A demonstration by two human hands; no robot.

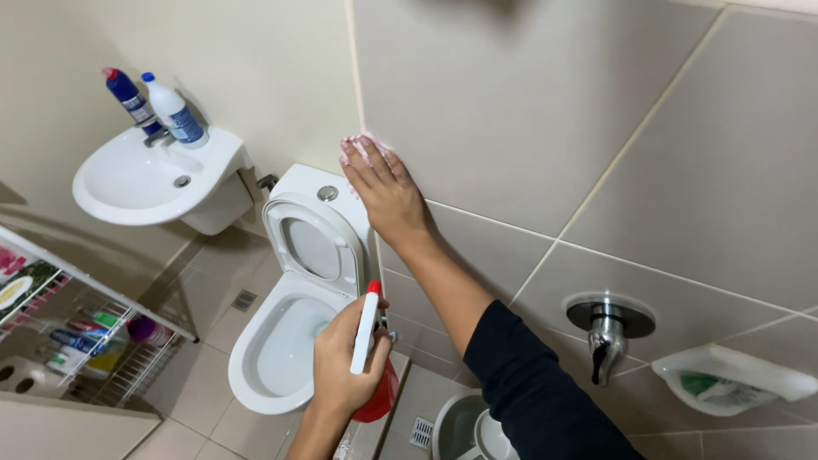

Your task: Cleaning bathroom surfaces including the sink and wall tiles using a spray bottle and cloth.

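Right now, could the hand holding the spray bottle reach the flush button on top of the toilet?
Probably yes. The left hand hovers over the open toilet bowl, and nothing blocks the way to the flush button. But it is full with the spray bottle.

Even bright light, soft shadows — sharp, edges bowed

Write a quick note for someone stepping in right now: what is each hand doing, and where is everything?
Right hand: flat on the wall tile, pressing a pink cloth under the fingertips.
Left hand: gripping a red spray bottle with a white trigger, held over the open toilet.
Two bottles stand on the sink.
Done and left: the pictures do not show which tiles are already wiped.
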